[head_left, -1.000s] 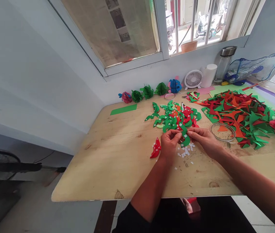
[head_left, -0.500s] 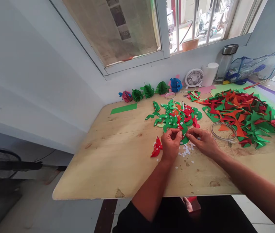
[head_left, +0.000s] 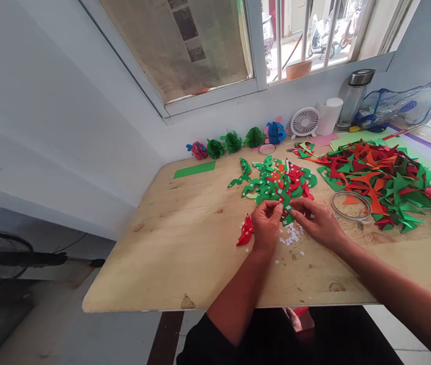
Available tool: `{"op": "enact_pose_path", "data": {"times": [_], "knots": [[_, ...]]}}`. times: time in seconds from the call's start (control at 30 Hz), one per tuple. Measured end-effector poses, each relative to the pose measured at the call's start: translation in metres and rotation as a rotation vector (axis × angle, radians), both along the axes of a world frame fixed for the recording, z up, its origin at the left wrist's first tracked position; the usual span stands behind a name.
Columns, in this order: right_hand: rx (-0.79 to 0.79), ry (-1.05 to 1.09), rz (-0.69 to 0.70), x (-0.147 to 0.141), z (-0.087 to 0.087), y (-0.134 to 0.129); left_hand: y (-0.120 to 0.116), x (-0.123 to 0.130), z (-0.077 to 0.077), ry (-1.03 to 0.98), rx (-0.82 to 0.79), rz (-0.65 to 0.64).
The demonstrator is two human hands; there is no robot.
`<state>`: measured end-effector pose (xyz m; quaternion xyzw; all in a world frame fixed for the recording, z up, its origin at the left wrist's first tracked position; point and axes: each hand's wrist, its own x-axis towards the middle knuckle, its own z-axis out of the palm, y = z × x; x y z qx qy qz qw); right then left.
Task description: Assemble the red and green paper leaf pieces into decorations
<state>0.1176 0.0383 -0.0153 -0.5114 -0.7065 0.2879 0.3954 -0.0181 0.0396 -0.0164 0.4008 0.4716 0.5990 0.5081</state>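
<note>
The green piece (head_left: 287, 215) was held about midway between the near and far edges of the table (head_left: 169, 243). The left hand (head_left: 268, 225) had thumb and fingers clamped on its left side, apparently to steady it. The right hand (head_left: 319, 223) had its fingertips at the opposite side; whether these were clamped on the piece could not be told. Neither palm covered it, presumably so that its white squares stayed in sight.

White bits (head_left: 292, 234) lay just below, toward the near edge, likely kept within short reach. The cutouts (head_left: 272, 182) were heaped just beyond the hands, toward the far edge. A red piece (head_left: 244, 232) lay apart, beside the left hand. Scraps (head_left: 382, 182) filled the right side, seemingly separated from the cutouts. Paper balls (head_left: 232, 142) lined the far edge, probably out of the way.
</note>
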Motion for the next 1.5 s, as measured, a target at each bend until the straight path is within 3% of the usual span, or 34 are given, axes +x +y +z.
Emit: {"op": "enact_pose_path", "data": {"times": [0.17, 0.3, 0.53, 0.83, 1.13, 1.3, 1.5], "knots": [[0.144, -0.189, -0.05, -0.002, 0.0, -0.003, -0.006, 0.004, -0.003, 0.13, 0.101, 0.013], [0.143, -0.19, -0.069, -0.002, 0.0, -0.003, -0.007, 0.006, -0.006, 0.179, 0.147, 0.003], [0.084, -0.104, -0.049, -0.001, -0.002, -0.001, -0.003, 0.004, -0.005, 0.107, 0.082, -0.02], [-0.291, 0.37, 0.058, 0.001, 0.0, 0.007, -0.003, 0.002, 0.008, -0.038, -0.034, -0.044], [-0.421, 0.659, 0.073, 0.003, 0.0, 0.008, -0.005, 0.003, 0.012, -0.184, -0.061, -0.138], [-0.55, 0.903, 0.07, 0.006, 0.001, 0.011, -0.006, 0.0, 0.012, -0.227, 0.018, -0.223], [-0.65, 1.084, 0.137, 0.011, 0.0, 0.011, -0.003, -0.005, 0.011, -0.115, 0.145, -0.414]]}}
